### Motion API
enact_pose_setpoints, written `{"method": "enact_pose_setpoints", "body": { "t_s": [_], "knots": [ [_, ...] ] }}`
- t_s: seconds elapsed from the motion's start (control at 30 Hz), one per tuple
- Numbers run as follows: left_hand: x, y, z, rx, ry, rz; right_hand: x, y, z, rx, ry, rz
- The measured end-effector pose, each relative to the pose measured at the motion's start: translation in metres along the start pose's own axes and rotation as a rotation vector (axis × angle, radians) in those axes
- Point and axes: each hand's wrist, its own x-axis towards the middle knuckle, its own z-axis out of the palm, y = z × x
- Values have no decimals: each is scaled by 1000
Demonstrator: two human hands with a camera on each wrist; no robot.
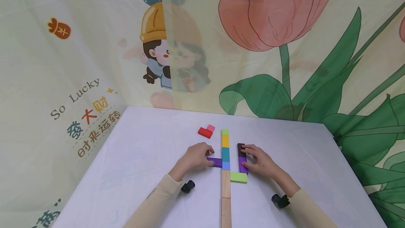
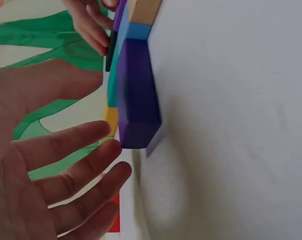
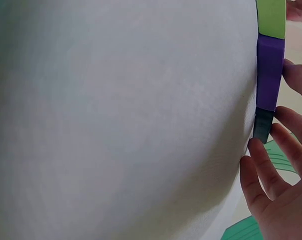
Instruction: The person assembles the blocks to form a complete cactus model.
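Observation:
In the head view, my left hand (image 1: 195, 156) is beside a dark purple block (image 1: 217, 162) that juts left from a straight row of blocks. The left wrist view shows its fingers loosely spread near that block's free end, with a gap at the thumb. My right hand (image 1: 261, 161) is right of the row, its fingertips on a black block (image 1: 241, 149) and its thumb at a purple block (image 1: 242, 164) lined up with it. In the right wrist view, those fingers are lightly bent along the blocks. A light green block (image 1: 238, 177) lies crosswise at their near end.
The row runs from a small green block (image 1: 225, 132) through yellow (image 1: 225, 141), teal (image 1: 225, 154) and blue (image 1: 226, 165) blocks to wooden blocks (image 1: 226, 184). Red (image 1: 205, 132) and pink (image 1: 210, 127) blocks lie at the back left. A printed cloth hangs behind the white table (image 1: 142, 133).

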Motion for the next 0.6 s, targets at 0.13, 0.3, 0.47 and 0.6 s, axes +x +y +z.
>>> {"method": "enact_pose_setpoints", "body": {
  "t_s": [0.13, 0.3, 0.47, 0.6],
  "knots": [
    [12, -2, -9, -51, 108, -64, 0, -1, -1, 3, -5, 1],
    [38, -10, -16, -7, 310, -254, 0, 0, -2, 1, -5, -4],
    [62, -18, -15, 10, 285, -408, 0, -1, -3, -1, -7, -7],
    [72, -21, -11, 16, 264, -420, 0, -1, -3, 3, -12, -7]
  ]
}}
